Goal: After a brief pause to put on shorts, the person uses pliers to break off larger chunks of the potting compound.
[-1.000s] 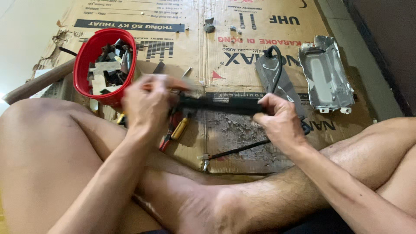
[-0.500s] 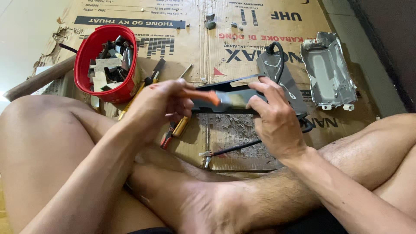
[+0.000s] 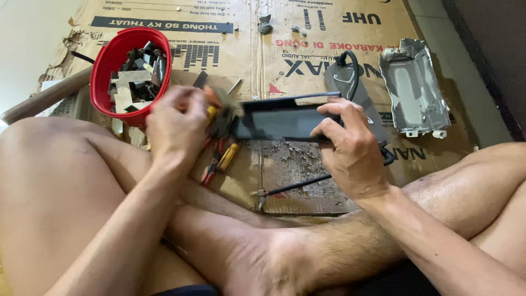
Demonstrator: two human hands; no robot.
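Over the crossed bare legs, near the middle of the view, both hands work on a long dark metal housing (image 3: 285,118) held level above a flattened cardboard sheet (image 3: 307,33) on the floor. The right hand (image 3: 350,148) is closed around the housing's right end, fingers curled over the top edge and thumb beneath. The left hand (image 3: 178,123) sits at 9 o'clock from the housing, fingers bunched tight around a yellow-and-orange tool handle (image 3: 211,109) whose blurred tip meets the housing's left end; what kind of tool it is cannot be told.

Just below the left hand, at 6 o'clock, pliers with red and yellow grips (image 3: 219,161) lie on the cardboard. A thin dark rod-like tool (image 3: 296,185) lies at 6 o'clock from the housing, on a scuffed patch of the sheet. At 10 o'clock from the left hand stands a red plastic bowl (image 3: 104,71) filled with dark and pale scrap pieces. At 2 o'clock from the right hand a bent silvery metal tray (image 3: 413,90) lies flat, and between it and the housing a grey plate with a black cable (image 3: 350,74) rests on the cardboard.
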